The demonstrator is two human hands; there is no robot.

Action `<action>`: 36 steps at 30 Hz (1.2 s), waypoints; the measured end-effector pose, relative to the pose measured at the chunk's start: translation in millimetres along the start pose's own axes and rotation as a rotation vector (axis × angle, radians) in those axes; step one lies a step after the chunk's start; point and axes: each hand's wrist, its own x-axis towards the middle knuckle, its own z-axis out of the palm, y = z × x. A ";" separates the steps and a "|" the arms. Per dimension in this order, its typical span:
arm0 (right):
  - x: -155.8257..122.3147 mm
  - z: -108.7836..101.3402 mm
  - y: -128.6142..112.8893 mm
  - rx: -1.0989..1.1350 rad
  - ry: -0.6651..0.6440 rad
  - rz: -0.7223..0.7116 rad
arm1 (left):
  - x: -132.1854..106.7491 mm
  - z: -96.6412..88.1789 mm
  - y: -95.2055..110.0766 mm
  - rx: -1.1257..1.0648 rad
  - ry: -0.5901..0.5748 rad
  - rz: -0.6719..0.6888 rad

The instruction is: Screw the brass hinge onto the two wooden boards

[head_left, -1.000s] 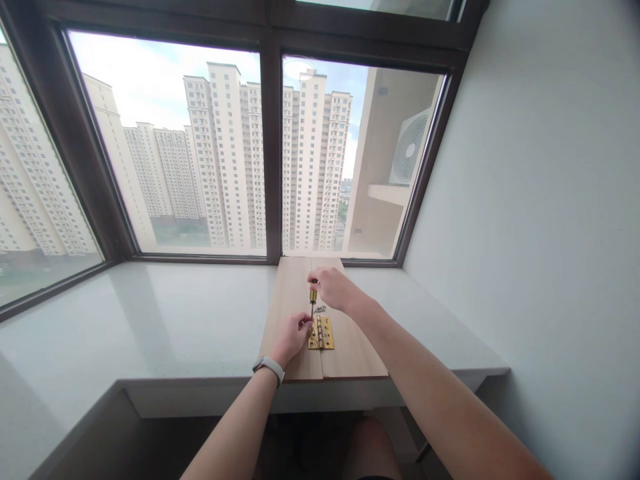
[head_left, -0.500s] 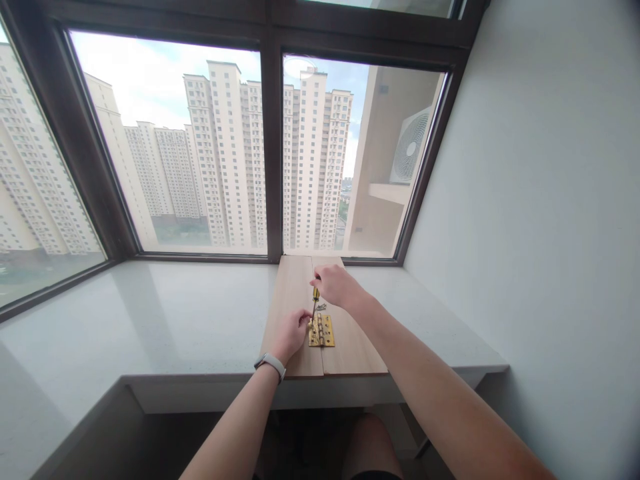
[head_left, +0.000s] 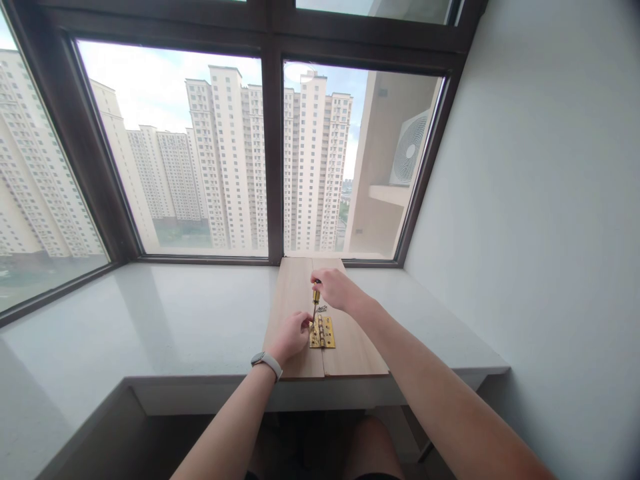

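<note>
Over the brass-coloured hinge (head_left: pixel 323 332), right fingers (head_left: pixel 317 274) gripped the screwdriver (head_left: pixel 316 295) near-upright, presumably for alignment; left fingers (head_left: pixel 305 319): closure indeterminable.

Surface (head_left: pixel 200 320) was white, faintly glossy. Two pale wooden boards (head_left: pixel 291 290) lay flat on it, side by side, a narrow seam between, running from front edge to back.
</note>
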 end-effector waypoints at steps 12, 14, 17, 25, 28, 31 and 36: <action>1.2 -0.2 -9.7 -0.206 0.009 0.149 | -5.8 -5.9 17.7 0.077 -0.020 -0.020; -0.1 -0.7 -10.4 -0.182 0.016 0.131 | -7.8 -6.8 20.4 0.075 -0.025 -0.027; -2.2 -0.4 -9.3 -0.092 0.043 0.039 | -10.5 -8.7 23.9 0.088 -0.035 -0.013; -3.2 -1.0 2.9 0.046 0.019 -0.008 | -12.4 -11.8 25.3 0.060 -0.073 -0.014; -3.9 -2.0 4.7 0.036 0.011 0.009 | -12.8 -11.7 23.9 0.025 -0.074 -0.025; -4.8 -1.1 3.2 0.012 0.018 0.008 | -13.2 -11.6 23.2 0.015 -0.063 -0.043; -4.8 1.1 -2.4 -0.055 0.056 0.009 | -13.0 -11.0 23.1 0.030 -0.056 -0.054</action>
